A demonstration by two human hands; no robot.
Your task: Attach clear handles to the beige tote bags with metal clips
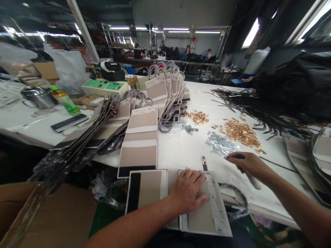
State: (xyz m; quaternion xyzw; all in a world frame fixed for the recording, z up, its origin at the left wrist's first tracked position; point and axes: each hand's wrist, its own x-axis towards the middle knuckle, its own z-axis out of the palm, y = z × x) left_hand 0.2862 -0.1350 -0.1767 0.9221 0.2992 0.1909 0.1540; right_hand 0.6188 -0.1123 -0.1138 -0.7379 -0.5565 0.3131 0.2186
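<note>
My left hand lies flat with fingers stretched on a beige bag panel with white edges and a black strip. This opened panel rests at the table's front edge, with a plastic-wrapped loop handle at its right. A dark strap with a metal end sticks out beyond its far edge. My right hand is closed above the table, right of the panel, around a tool with a dark end; its kind is unclear. Ahead of that hand lie silver metal plates and gold-coloured metal fittings.
Stacked bag panels with wrapped handles stand left of centre. Black cords spread at the right, near more panels. A green-panelled machine, a bottle and a steel mug sit at the left. People work in the background.
</note>
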